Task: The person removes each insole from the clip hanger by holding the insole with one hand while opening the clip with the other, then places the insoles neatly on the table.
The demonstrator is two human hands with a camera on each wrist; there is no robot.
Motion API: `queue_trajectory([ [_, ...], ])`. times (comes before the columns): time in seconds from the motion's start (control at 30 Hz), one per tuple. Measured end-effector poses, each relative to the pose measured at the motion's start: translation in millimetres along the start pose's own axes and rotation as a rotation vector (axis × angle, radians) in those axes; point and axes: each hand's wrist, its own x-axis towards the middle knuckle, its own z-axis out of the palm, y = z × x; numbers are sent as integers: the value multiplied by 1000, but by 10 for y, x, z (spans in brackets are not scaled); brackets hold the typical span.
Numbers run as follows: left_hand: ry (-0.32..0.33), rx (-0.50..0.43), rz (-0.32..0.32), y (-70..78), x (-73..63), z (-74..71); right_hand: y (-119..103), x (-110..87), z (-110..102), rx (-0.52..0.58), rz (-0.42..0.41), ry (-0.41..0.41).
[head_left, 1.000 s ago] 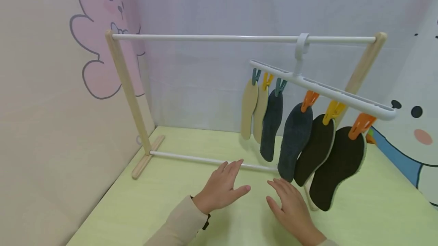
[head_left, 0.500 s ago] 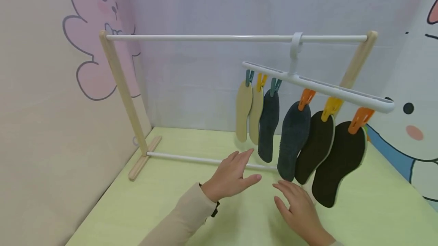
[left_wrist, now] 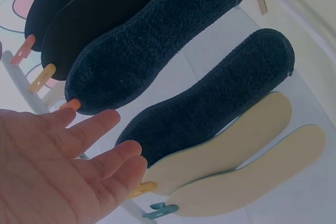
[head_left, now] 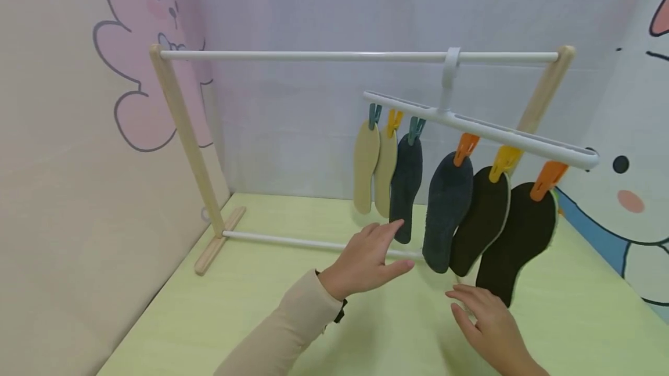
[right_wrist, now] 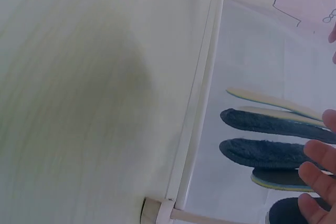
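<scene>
A white hanger (head_left: pixel 502 136) holds several insoles by teal, yellow and orange clothespins. Two beige insoles (head_left: pixel 367 169) hang at its far end, two dark blue fuzzy ones (head_left: pixel 448 207) in the middle, two black ones (head_left: pixel 514 239) at the near end. My left hand (head_left: pixel 360 265) is raised, fingers extended, its fingertips overlapping the farther dark blue insole in the head view; touch cannot be told. It holds nothing. My right hand (head_left: pixel 488 323), fingers loosely spread and holding nothing, is below the black insoles, covering part of the nearest one's lower end.
A rack with wooden legs (head_left: pixel 185 132) and a white top rod (head_left: pixel 303 56) carries the hanger by its hook (head_left: pixel 450 74). Its lower rod (head_left: pixel 282 240) crosses behind my left hand. The rack stands on a pale yellow-green tabletop (head_left: pixel 209 323), with printed curtains behind and beside it.
My left hand has moved right and slightly up, towards the dark blue insoles. My right hand has moved right and a little down. The head view has shifted slightly; the insoles still hang.
</scene>
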Motion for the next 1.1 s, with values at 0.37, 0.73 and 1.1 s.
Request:
queue_trajectory([
  [0.37, -34, -2, 9, 54, 95, -35, 176, -96, -181, -91, 94, 52],
  [0.73, -68, 32, 17, 97, 198, -50, 653, -412, -136, 29, 603, 109],
  [1.1, -151, 104, 86, 147, 210, -2, 704, -3, -508, 64, 1147, -242],
])
